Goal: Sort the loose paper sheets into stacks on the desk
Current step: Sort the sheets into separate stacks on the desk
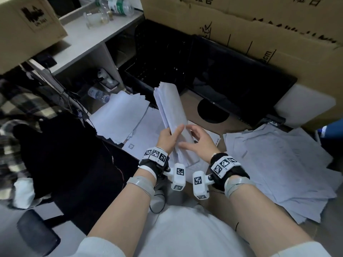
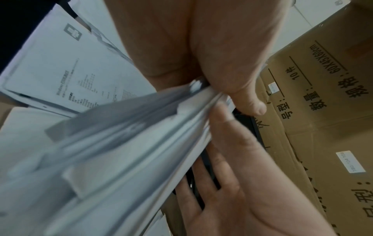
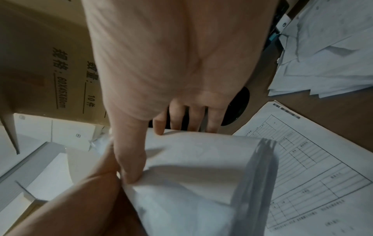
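I sit at a brown desk [image 1: 194,106] crowded with paper. A black monitor [image 1: 232,78] stands at twelve o'clock from my hands, and behind it big cardboard boxes [image 1: 241,21] printed with characters wall off the back. At ten o'clock a white shelf unit [image 1: 89,45] carries a plastic bottle [image 1: 118,5]; at nine o'clock a black chair back [image 1: 55,154] and a plaid cloth [image 1: 11,108] fill the dark side of the room. A round cable hole [image 1: 213,112] sits in the desk at one o'clock.

My left hand [image 1: 168,138] grips a thick bundle of sheets [image 1: 170,106] near its lower end, thumb laid across the front and fingers curled behind; the left wrist view shows the thumb [image 2: 238,76] clamped over the fanned edges. My right hand [image 1: 199,140] is spread and relaxed against the bundle's right side, its thumb [image 3: 129,156] pressing the top sheet, fingers [image 3: 193,118] reaching over the far edge; whether they truly pinch a sheet I cannot tell.

The bundle rises from my grip toward eleven o'clock, tilted up off the desk. Below it lies a printed form [image 3: 315,167]. A loose pile of sheets [image 1: 118,115] lies at ten o'clock, and a wide untidy spread of sheets [image 1: 278,164] at three to four o'clock.
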{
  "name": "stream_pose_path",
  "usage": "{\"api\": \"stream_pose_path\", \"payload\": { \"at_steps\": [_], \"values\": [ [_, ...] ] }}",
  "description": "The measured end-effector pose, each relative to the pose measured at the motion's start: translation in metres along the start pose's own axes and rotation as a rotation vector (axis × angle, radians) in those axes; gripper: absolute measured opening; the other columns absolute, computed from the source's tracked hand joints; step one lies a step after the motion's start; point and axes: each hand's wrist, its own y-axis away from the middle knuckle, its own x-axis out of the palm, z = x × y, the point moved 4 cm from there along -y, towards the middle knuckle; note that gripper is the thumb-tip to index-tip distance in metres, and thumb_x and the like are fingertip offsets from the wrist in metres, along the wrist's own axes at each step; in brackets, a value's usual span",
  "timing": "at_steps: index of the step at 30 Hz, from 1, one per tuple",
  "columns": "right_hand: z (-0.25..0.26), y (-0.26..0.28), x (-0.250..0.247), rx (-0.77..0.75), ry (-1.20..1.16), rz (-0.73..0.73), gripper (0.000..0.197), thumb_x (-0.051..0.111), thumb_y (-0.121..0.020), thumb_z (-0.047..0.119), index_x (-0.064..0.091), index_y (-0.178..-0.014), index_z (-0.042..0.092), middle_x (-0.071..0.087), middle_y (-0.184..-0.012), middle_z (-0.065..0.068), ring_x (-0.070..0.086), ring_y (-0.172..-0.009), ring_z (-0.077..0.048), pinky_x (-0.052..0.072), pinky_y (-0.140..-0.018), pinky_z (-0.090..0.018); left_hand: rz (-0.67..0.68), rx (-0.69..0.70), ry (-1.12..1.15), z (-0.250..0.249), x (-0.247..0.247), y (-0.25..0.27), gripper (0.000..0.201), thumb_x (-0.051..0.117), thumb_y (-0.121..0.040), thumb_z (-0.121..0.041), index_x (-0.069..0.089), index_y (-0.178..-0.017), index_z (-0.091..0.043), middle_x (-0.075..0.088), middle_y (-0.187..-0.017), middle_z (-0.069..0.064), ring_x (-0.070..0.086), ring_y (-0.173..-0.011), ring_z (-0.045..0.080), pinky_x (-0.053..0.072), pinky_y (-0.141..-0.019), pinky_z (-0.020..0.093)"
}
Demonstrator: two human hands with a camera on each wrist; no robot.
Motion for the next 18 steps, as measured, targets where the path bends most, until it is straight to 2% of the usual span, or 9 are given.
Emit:
{"api": "stream_pose_path", "payload": {
  "at_steps": [2, 4, 6, 8, 10, 12, 13, 15, 18],
  "values": [
    [-0.004, 0.000, 0.000, 0.018, 0.007, -0.032, 0.069, 0.086, -0.074, 0.020, 0.051, -0.133, 0.017, 0.052, -0.133, 0.012, 0.045, -0.126, -0.001, 0.032, -0.103, -0.018, -0.034, -0.025, -0.041, 0.006, -0.001, -0.003, 0.065, 0.060, -0.079, -0.074, 0.064, -0.077, -0.009, 0.065, -0.076, 0.008, 0.061, -0.073, 0.021, 0.052, -0.075, 0.040],
    [-0.008, -0.003, -0.001, 0.037, 0.020, -0.054, 0.056, 0.082, -0.076, 0.017, 0.054, -0.125, 0.018, 0.055, -0.129, 0.010, 0.049, -0.124, -0.005, 0.035, -0.103, -0.021, -0.013, -0.048, -0.061, 0.014, -0.001, -0.009, 0.082, 0.054, -0.069, -0.089, 0.061, -0.076, -0.007, 0.062, -0.075, 0.013, 0.059, -0.071, 0.025, 0.051, -0.075, 0.042],
    [-0.009, -0.006, -0.002, 0.052, 0.006, -0.083, 0.041, 0.077, -0.080, 0.016, 0.058, -0.117, 0.021, 0.059, -0.125, 0.009, 0.053, -0.123, -0.007, 0.040, -0.106, -0.026, 0.011, -0.038, -0.040, 0.008, 0.000, -0.007, 0.075, 0.058, -0.078, -0.077, 0.063, -0.077, -0.003, 0.067, -0.078, 0.016, 0.063, -0.073, 0.030, 0.053, -0.078, 0.044],
    [-0.007, -0.012, -0.002, 0.052, 0.003, -0.111, 0.027, 0.073, -0.083, 0.016, 0.063, -0.108, 0.020, 0.064, -0.117, 0.008, 0.059, -0.115, -0.008, 0.044, -0.104, -0.027, 0.042, -0.030, -0.003, 0.001, -0.002, -0.008, 0.060, 0.064, -0.084, -0.062, 0.067, -0.084, -0.002, 0.071, -0.086, 0.021, 0.066, -0.078, 0.028, 0.054, -0.082, 0.046],
    [-0.002, -0.019, 0.003, 0.054, 0.035, -0.118, 0.015, 0.073, -0.084, 0.016, 0.066, -0.098, 0.018, 0.068, -0.106, 0.009, 0.062, -0.104, -0.007, 0.046, -0.093, -0.021, 0.043, -0.039, 0.020, -0.001, -0.008, -0.016, 0.070, 0.066, -0.076, -0.063, 0.068, -0.095, 0.005, 0.071, -0.098, 0.027, 0.067, -0.083, 0.029, 0.055, -0.085, 0.049],
    [0.004, -0.027, 0.011, 0.073, 0.047, -0.123, 0.006, 0.071, -0.085, 0.015, 0.067, -0.089, 0.016, 0.069, -0.095, 0.007, 0.064, -0.092, -0.008, 0.046, -0.083, -0.019, 0.022, -0.048, 0.016, -0.004, -0.018, -0.025, 0.077, 0.067, -0.073, -0.067, 0.068, -0.100, 0.005, 0.071, -0.102, 0.025, 0.069, -0.088, 0.031, 0.055, -0.087, 0.049],
    [0.008, -0.031, 0.015, 0.083, 0.047, -0.140, 0.004, 0.069, -0.086, 0.015, 0.067, -0.089, 0.014, 0.068, -0.090, 0.006, 0.062, -0.085, -0.009, 0.045, -0.078, -0.017, 0.030, -0.050, 0.010, -0.006, -0.024, -0.030, 0.075, 0.069, -0.075, -0.067, 0.068, -0.100, 0.004, 0.072, -0.102, 0.023, 0.070, -0.090, 0.031, 0.055, -0.087, 0.049],
    [0.018, -0.039, 0.020, 0.112, 0.017, -0.219, 0.005, 0.063, -0.091, 0.014, 0.063, -0.095, 0.011, 0.063, -0.086, 0.005, 0.056, -0.080, -0.010, 0.042, -0.071, -0.015, 0.063, -0.048, 0.017, -0.010, -0.038, -0.040, 0.053, 0.072, -0.085, -0.049, 0.069, -0.104, 0.000, 0.073, -0.103, 0.019, 0.070, -0.089, 0.027, 0.057, -0.087, 0.045],
    [0.028, -0.050, 0.026, 0.179, -0.062, -0.337, 0.016, 0.051, -0.094, 0.017, 0.060, -0.105, 0.009, 0.057, -0.091, 0.003, 0.050, -0.084, -0.012, 0.040, -0.074, -0.027, 0.071, -0.092, 0.021, -0.007, -0.062, -0.061, 0.026, 0.072, -0.089, -0.017, 0.068, -0.109, 0.000, 0.073, -0.101, 0.016, 0.069, -0.087, 0.028, 0.058, -0.084, 0.039]
  ]
}}
